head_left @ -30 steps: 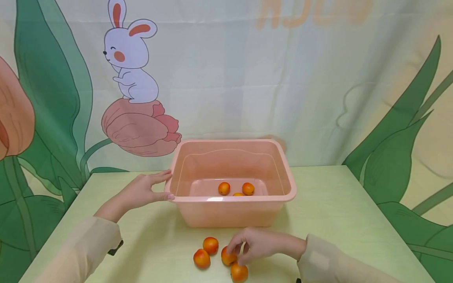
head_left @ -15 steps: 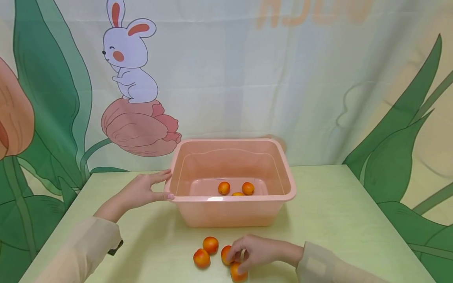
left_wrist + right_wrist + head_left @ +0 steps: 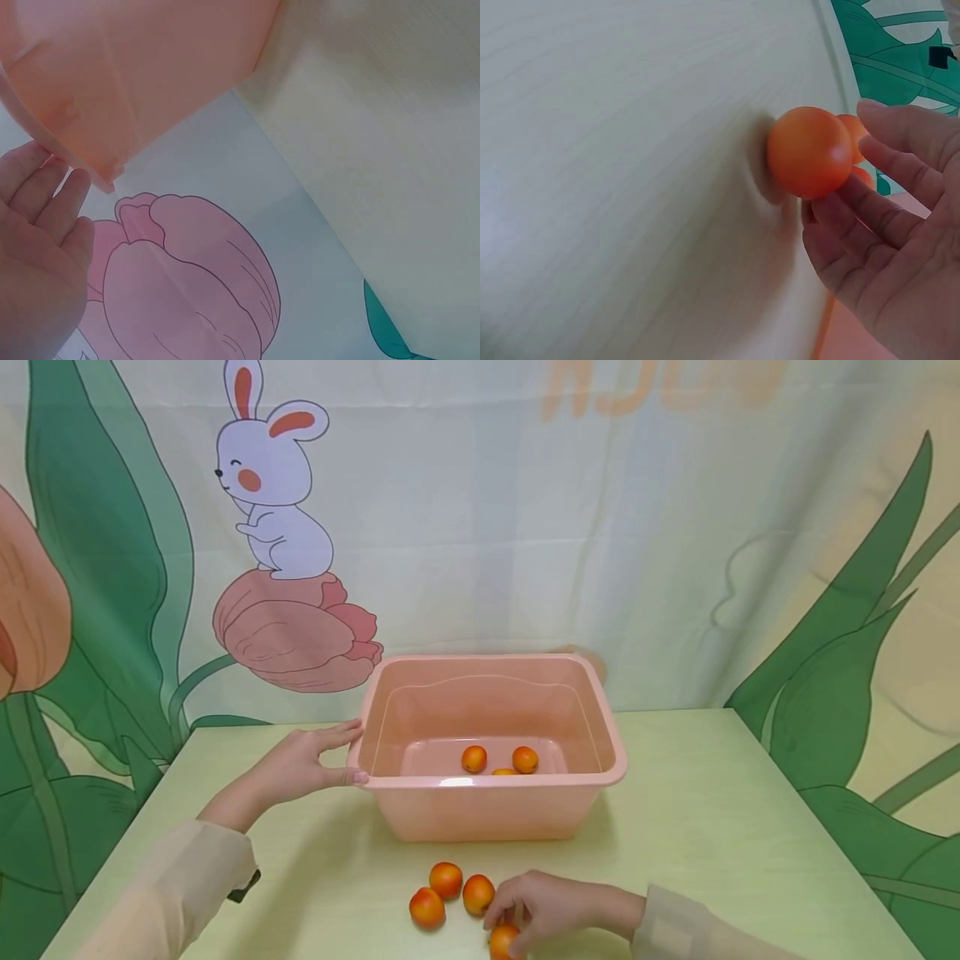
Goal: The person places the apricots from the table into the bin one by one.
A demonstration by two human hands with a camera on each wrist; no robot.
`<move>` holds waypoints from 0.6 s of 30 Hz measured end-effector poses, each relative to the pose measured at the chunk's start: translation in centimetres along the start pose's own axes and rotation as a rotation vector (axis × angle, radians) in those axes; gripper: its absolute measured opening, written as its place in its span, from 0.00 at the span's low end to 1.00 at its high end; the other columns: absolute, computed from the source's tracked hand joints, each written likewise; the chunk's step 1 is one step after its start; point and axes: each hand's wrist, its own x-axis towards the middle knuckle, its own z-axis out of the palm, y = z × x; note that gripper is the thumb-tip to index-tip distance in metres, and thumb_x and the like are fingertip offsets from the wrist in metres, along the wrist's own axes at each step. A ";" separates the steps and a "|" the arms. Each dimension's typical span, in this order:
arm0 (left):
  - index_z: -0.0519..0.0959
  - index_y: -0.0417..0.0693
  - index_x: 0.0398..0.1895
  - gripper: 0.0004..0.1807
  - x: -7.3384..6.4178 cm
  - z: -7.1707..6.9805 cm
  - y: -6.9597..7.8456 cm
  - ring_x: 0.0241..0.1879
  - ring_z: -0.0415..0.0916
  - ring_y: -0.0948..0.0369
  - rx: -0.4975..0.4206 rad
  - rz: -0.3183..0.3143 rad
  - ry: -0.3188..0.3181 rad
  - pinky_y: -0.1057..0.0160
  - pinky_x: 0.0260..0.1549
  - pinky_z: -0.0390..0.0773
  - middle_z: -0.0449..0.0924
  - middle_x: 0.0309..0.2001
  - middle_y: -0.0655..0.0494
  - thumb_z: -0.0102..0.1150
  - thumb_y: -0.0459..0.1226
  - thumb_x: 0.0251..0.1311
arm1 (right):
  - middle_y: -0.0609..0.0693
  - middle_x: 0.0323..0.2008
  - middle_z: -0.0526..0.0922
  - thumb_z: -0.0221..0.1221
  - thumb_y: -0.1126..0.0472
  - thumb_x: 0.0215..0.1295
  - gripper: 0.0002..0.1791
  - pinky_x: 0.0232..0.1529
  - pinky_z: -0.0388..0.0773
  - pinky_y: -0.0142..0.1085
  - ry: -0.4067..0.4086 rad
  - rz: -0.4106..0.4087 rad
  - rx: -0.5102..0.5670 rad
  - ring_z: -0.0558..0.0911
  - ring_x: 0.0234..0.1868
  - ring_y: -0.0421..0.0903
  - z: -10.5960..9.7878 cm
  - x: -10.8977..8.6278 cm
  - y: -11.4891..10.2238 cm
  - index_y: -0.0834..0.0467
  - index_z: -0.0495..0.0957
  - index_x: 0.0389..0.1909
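Note:
A pink plastic basin (image 3: 487, 814) stands at the back of the table with several small round orange-red fruits, such as this fruit (image 3: 525, 760), in it. My left hand (image 3: 303, 764) rests at its left rim, thumb at the front corner and fingers along the side. In the left wrist view, the left fingertips (image 3: 73, 184) touch the basin's rim. In front of the basin, my right hand (image 3: 546, 906) has thumb and fingers around the nearest fruit (image 3: 504, 942). The right wrist view shows that fruit (image 3: 810, 152) at the fingertips, close over the table.
Beside the right hand lie three more fruits: one fruit (image 3: 478, 895) near its fingertips, then a rear fruit (image 3: 446, 880) and a left fruit (image 3: 427, 908) close together. A printed curtain (image 3: 465, 527) hangs right behind the pale table (image 3: 690, 827).
My right hand has moved toward the table's near side, onto the nearest fruit, which has shifted slightly the same way. The fruit behind it has shifted a little left. The left hand has stayed put.

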 end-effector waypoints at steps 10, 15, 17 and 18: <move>0.61 0.49 0.63 0.48 0.0 0.0 0.0 0.63 0.56 0.46 -0.005 -0.007 -0.004 0.40 0.54 0.62 0.58 0.65 0.51 0.58 0.64 0.40 | 0.41 0.35 0.78 0.62 0.66 0.48 0.16 0.31 0.71 0.20 -0.005 -0.052 -0.104 0.71 0.30 0.29 0.6 -0.1 0.8 0.56 0.78 0.41; 0.61 0.48 0.63 0.48 -0.1 -0.1 0.1 0.63 0.55 0.45 -0.006 -0.008 -0.006 0.39 0.54 0.62 0.58 0.65 0.51 0.58 0.63 0.40 | 0.41 0.35 0.77 0.62 0.67 0.48 0.17 0.30 0.71 0.20 -0.012 -0.068 -0.094 0.71 0.29 0.30 0.8 -0.1 1.4 0.56 0.78 0.42; 0.61 0.48 0.63 0.48 -0.1 -0.1 0.1 0.63 0.55 0.45 -0.007 -0.009 -0.006 0.39 0.54 0.62 0.58 0.65 0.51 0.58 0.63 0.40 | 0.41 0.34 0.77 0.62 0.66 0.49 0.17 0.29 0.72 0.20 -0.016 -0.065 -0.095 0.71 0.28 0.31 0.8 -0.1 1.5 0.56 0.77 0.42; 0.61 0.48 0.63 0.48 -0.1 -0.1 0.1 0.63 0.55 0.45 -0.008 -0.009 -0.007 0.39 0.54 0.62 0.58 0.65 0.51 0.58 0.63 0.40 | 0.41 0.34 0.77 0.62 0.66 0.49 0.17 0.29 0.71 0.20 -0.018 -0.061 -0.099 0.71 0.28 0.31 0.8 -0.1 1.5 0.56 0.77 0.43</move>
